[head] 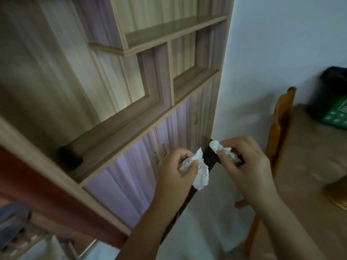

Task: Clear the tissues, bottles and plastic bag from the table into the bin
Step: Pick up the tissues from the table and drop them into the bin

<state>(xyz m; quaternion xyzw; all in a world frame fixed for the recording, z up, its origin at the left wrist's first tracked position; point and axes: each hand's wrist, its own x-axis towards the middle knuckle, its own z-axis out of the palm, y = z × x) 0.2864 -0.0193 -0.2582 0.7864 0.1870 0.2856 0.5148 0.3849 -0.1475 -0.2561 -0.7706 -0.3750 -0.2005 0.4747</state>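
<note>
My left hand (174, 166) is closed around a crumpled white tissue (201, 171) that hangs down past my fingers. My right hand (247, 164) pinches a second crumpled white tissue (221, 149). Both hands are held in front of me above the pale floor, near the foot of a wooden cabinet. The table (309, 166) lies to the right, apart from both hands. No bin, bottle or plastic bag is clearly in view.
A tall wooden cabinet (131, 91) with open shelves and lower doors fills the left. An orange wooden chair (279, 124) stands against the table. A green and black object (334, 106) sits at the table's far right. A white wall (281, 53) is behind.
</note>
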